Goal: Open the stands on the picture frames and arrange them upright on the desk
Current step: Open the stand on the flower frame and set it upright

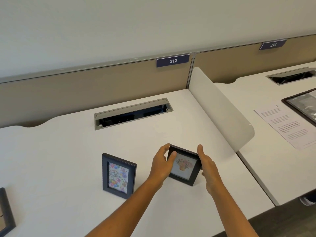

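A small black square frame (183, 166) with a flower-pot picture stands tilted back on the white desk (68, 151). My left hand (162, 166) grips its left edge, thumb on the front. My right hand (207, 170) holds its right side, fingers behind it. To the left, a dark frame with a "Happy Birthday" card (118, 175) stands upright by itself. The edge of a third dark frame (6, 212) shows at the far left, mostly cut off by the picture border.
An open cable tray (133, 113) is set into the desk behind the frames. A white curved divider (222, 108) rises at the desk's right edge. The neighbouring desk holds a printed sheet (287, 127) and a dark tray (302, 105).
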`<state>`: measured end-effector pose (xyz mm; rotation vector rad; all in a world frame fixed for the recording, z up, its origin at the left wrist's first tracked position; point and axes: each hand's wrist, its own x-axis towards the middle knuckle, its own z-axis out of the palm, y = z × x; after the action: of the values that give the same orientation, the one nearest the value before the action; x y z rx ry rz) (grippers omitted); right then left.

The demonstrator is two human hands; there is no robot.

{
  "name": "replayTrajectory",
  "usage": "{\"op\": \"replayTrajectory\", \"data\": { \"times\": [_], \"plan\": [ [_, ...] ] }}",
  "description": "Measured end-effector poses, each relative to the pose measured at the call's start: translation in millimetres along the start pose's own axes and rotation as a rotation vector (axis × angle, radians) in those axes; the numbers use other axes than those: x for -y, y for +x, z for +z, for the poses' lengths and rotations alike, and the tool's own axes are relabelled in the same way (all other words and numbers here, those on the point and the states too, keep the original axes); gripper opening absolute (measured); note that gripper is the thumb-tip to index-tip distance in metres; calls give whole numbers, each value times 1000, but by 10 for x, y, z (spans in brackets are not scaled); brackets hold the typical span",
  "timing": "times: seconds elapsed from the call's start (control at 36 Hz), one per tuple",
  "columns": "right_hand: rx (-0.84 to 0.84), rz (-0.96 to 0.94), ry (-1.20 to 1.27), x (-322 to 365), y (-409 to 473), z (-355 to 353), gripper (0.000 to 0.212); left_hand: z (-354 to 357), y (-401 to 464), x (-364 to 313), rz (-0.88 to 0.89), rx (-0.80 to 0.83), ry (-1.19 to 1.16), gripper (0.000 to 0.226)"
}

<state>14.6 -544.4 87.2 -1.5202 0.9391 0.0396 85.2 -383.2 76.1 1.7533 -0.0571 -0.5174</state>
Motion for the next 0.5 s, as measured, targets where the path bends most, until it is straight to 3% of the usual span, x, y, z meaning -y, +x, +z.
{"op": "replayTrajectory", "data": {
  "times": [0.08,0.22,0.5],
  "plan": [
    [-243,-160,-299,-86,9,-16,97,0,-81,-33,47,-3,126,71],
    [-450,-478,-551,-103,-82,-7,76,11,-223,-115,242,3,305,88],
    [-462,-868,-672,122,-366,307,71,-316,-552,-362,558,-116,585,84]
  ]
}}
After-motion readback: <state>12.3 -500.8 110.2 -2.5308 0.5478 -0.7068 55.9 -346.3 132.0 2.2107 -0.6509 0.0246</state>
